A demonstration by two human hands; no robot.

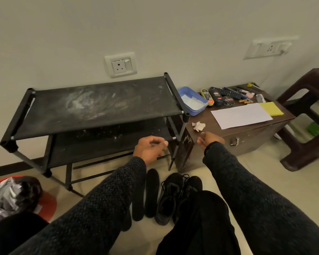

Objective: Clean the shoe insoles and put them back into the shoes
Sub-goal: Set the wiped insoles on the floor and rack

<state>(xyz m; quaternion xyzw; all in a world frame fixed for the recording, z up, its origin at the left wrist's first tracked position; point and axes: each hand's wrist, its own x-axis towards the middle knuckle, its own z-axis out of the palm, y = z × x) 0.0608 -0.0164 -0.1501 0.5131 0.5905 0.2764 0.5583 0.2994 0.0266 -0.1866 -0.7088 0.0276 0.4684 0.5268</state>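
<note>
Both insoles (151, 192) lie flat on the floor just left of the black shoes (175, 196), in front of the shoe rack (99, 107). Above the shoes, the left hand (149, 146) and right hand (210, 139) hang loosely curled, holding nothing

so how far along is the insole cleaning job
Done: both insoles are out, lying on the floor left of the black shoes. In hand: nothing; the left hand and right hand hover empty, the right near the crumpled tissue on the brown trunk. Left: putting the insoles back. Whether they are wiped cannot be told.
</note>
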